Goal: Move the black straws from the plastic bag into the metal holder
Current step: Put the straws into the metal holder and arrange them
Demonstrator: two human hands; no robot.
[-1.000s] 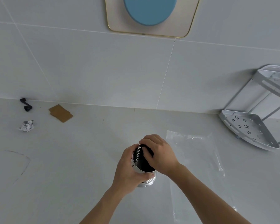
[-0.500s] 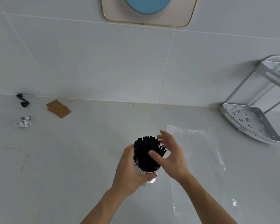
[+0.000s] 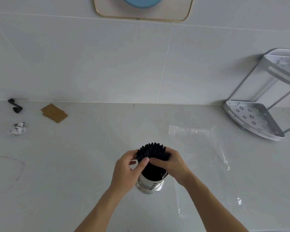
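A bundle of black straws [image 3: 151,152] stands upright in the shiny perforated metal holder [image 3: 150,183] on the white counter. Their tops stick out well above the holder's rim. My left hand [image 3: 126,169] wraps the bundle from the left, thumb pressed on the straws. My right hand [image 3: 172,163] cups the bundle from the right, fingers meeting the left thumb in front. The clear plastic bag [image 3: 201,158] lies flat to the right of the holder and looks empty.
A silver corner rack [image 3: 253,119] stands at the right against the tiled wall. At the far left lie a brown card [image 3: 54,113], a crumpled foil ball [image 3: 18,128] and a small black object [image 3: 15,106].
The left hand has gone from gripping the holder up to the straws. The right hand has closed on the bundle. The straws now stand higher out of the holder.
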